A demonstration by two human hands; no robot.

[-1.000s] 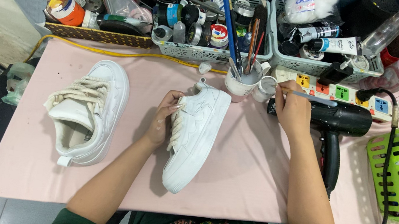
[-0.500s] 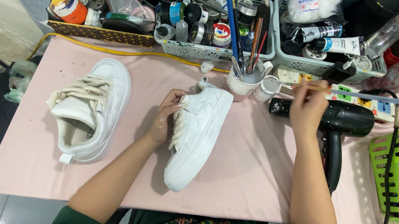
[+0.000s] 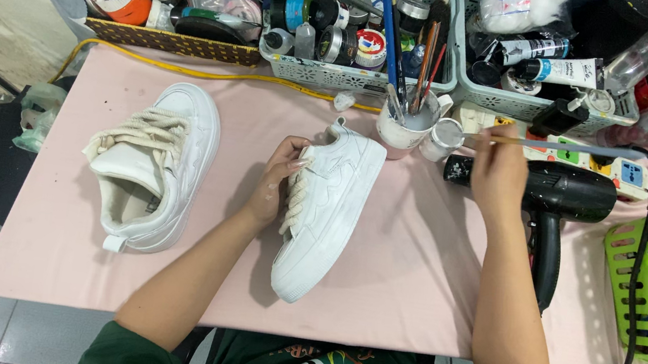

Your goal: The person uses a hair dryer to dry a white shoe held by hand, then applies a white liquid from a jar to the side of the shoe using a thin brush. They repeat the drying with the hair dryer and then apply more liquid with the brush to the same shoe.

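Left hand (image 3: 279, 178) grips the tilted white sneaker (image 3: 325, 207) beside it; right hand (image 3: 497, 167) pinches a paintbrush (image 3: 570, 147).

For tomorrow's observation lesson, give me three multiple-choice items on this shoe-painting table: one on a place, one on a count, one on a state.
1. Where does the black hair dryer lie?
A. on the pink table cover, by the right hand
B. inside the green basket
C. left of both shoes

2. How many white sneakers are on the table?
A. one
B. two
C. three

3. What is the left hand doing?
A. resting flat on bare cloth
B. gripping the laced side of a sneaker
C. holding a cup

Answers:
1. A: the dryer lies on the pink cover, just beside the right hand, outside the green basket.
2. B: one sneaker lies at the left, another in the middle.
3. B: its fingers curl over the laces of the middle sneaker, while the right hand holds a thin brush.
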